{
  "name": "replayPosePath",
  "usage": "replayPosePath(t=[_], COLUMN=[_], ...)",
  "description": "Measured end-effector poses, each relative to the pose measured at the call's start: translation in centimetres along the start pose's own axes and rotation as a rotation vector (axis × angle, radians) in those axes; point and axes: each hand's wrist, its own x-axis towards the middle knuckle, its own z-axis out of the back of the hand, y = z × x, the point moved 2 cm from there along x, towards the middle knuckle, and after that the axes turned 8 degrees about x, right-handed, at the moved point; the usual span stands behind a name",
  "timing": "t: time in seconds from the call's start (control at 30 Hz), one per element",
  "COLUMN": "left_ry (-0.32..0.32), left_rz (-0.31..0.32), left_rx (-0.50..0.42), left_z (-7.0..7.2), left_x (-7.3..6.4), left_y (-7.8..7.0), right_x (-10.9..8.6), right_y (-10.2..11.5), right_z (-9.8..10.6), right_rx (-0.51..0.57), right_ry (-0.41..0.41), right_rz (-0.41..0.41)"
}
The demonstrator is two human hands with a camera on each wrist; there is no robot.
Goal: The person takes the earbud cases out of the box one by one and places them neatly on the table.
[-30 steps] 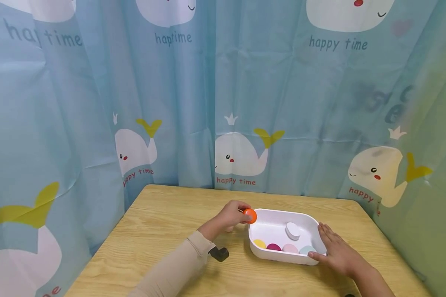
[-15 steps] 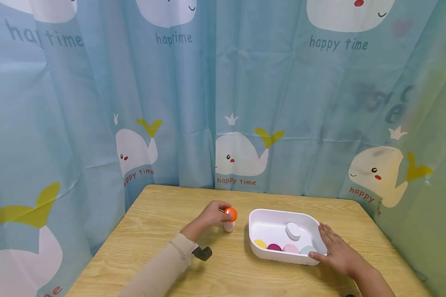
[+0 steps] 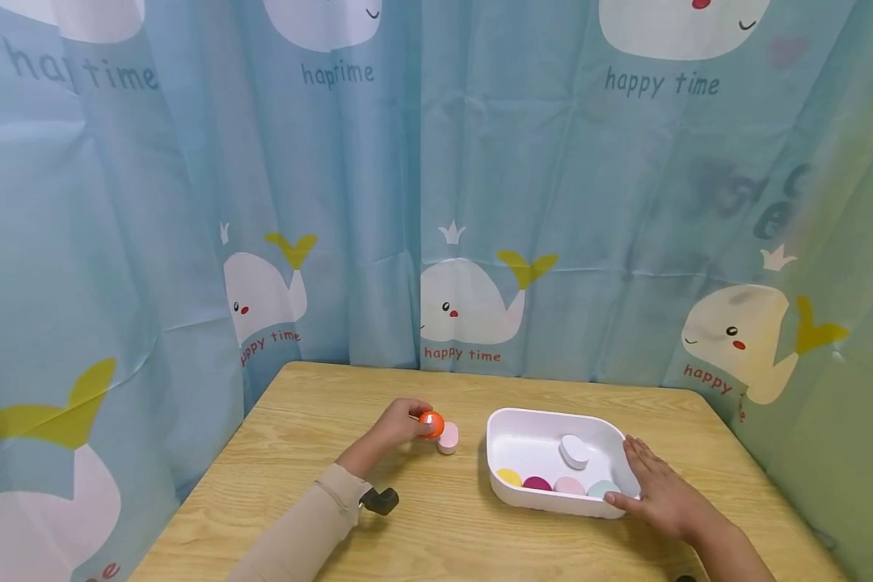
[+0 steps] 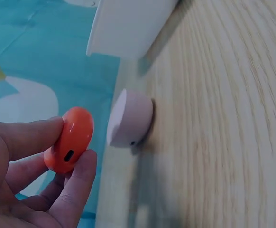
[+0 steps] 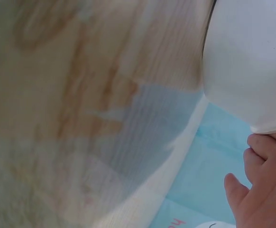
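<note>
Between thumb and fingers, my left hand [image 3: 396, 424] pinches a glossy orange rounded case [image 4: 78, 130], which has a small dark slot in its side. It is held above the table, apart from a pale pink rounded block [image 4: 137, 118] standing close by. My right hand [image 3: 658, 493] rests with extended fingers along the right end of a white bin [image 3: 546, 415], its thumb at the near corner. Inside the bin lie a white oval piece [image 3: 573, 453] and, along the near wall, rounded yellow [image 3: 509, 477], magenta [image 3: 537, 484], pink [image 3: 570, 486] and pale blue pieces [image 3: 602, 490].
Everything stands on a wood-grain table [image 3: 320, 412]. Blue curtains [image 3: 378, 307] printed with whales hang behind its far edge and to the left, with a greenish curtain side at right. A black device [image 3: 380, 501] sits at my left wrist.
The orange case has moved left in my left hand, from the bin's left edge past the pink block, which now shows more fully. The right hand and bin have stayed put.
</note>
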Motion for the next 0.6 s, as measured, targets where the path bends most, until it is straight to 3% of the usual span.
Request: replayPosePath(t=[0.17,0.4,0.6], left_ry=[-0.023,-0.028,-0.018], left_rz=[0.009,0.096,0.108], left_rx=[-0.001,-0.078,-0.046], left_z=[0.4,0.3,0.1], left_x=[-0.5,-0.4,-0.4], left_y=[0.7,2.1,2.9], right_x=[0.1,0.2,0.0], right_y=[0.0,0.1,0.0], right_z=[0.0,0.1,0.0], right_rx=[0.011,0.011,0.011], right_ry=[-0.001,0.008,0.007], right_rz=[-0.006,-0.02,-0.02])
